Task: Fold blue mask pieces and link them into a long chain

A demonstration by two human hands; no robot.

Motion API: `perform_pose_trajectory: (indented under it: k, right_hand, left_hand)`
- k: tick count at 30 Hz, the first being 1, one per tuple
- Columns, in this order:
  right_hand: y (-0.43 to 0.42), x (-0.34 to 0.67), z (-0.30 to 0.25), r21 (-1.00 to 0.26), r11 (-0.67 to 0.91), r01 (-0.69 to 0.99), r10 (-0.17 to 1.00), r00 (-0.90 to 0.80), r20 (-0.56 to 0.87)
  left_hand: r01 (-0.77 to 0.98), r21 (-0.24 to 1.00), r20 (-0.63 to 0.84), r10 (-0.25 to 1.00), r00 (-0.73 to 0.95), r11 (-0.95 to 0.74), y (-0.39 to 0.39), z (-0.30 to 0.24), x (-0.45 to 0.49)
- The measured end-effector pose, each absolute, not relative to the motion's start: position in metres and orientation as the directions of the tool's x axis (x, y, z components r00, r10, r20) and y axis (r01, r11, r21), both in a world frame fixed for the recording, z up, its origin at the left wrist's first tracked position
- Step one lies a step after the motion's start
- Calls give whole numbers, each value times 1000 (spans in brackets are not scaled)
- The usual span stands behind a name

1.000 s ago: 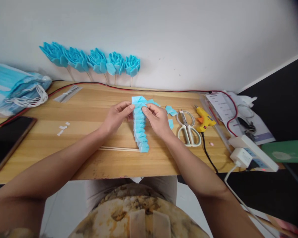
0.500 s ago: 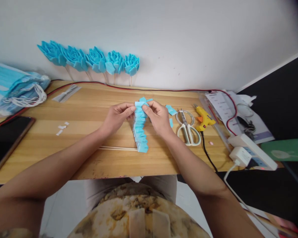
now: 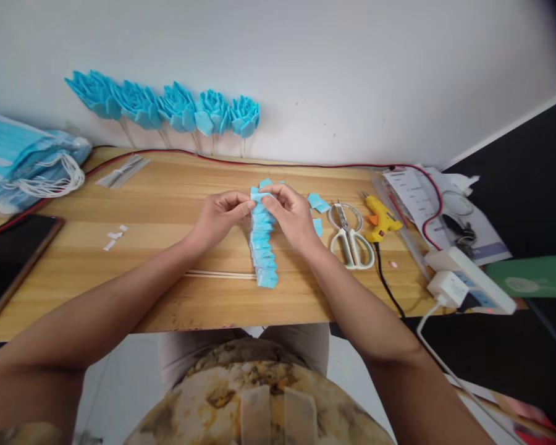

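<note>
Where the far end of the pleated blue strip (image 3: 262,241) spread out as a broad flap a second ago, it now shows as a narrow folded edge between the two hands. The left hand (image 3: 220,216) has its grip closed on the left edge of that end, thumb on top and forefinger beneath. The right hand (image 3: 291,216) has shifted inward: its thumb presses on the front of the strip while a forefinger now reaches over the far edge, so its grip too is grasping the strip. Judged from this, one more fold has been turned in and is being pressed down, adding to the row of overlapping pleats below.

The strip runs from the fingers toward the near side of the worktop (image 3: 176,213), its near end beside the right ends of some thin sticks (image 3: 220,274). Blue scraps (image 3: 318,203), the scissors (image 3: 349,238) and a yellow glue gun (image 3: 380,220) lie in the same places to the right. At the far left, five blue flowers (image 3: 176,106) on stems lean against the wall (image 3: 324,80), also unchanged.
</note>
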State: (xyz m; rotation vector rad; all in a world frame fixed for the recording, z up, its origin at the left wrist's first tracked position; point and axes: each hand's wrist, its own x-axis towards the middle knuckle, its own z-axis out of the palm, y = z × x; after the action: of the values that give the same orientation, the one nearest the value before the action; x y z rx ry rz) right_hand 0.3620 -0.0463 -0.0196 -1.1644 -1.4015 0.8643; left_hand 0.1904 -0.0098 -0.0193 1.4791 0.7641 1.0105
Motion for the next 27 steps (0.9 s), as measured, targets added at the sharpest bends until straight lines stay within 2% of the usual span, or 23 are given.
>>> perform_pose_trajectory:
  k: [4,8,15,18,27]
  right_hand:
    - [-49,359,-17,-931,245,270,957,84,276]
    - [-49,358,-18,-933,246,262,956,91,278]
    - [-43,361,-22,-989,145,19,988,46,146]
    - [-42,364,-20,-997,77,-32,996,52,75]
    - [-45,364,-25,-961,217,171,964,117,238]
  left_hand:
    - [-57,980,194,873,447,-188,-10,-20,191]
    - [-60,983,181,872,454,-173,-10,-21,190]
    - [-69,987,162,889,427,-146,-8,-20,189]
    - [-84,988,156,900,407,-133,-6,-20,188]
    - [-71,986,165,882,440,-149,-8,-21,190]
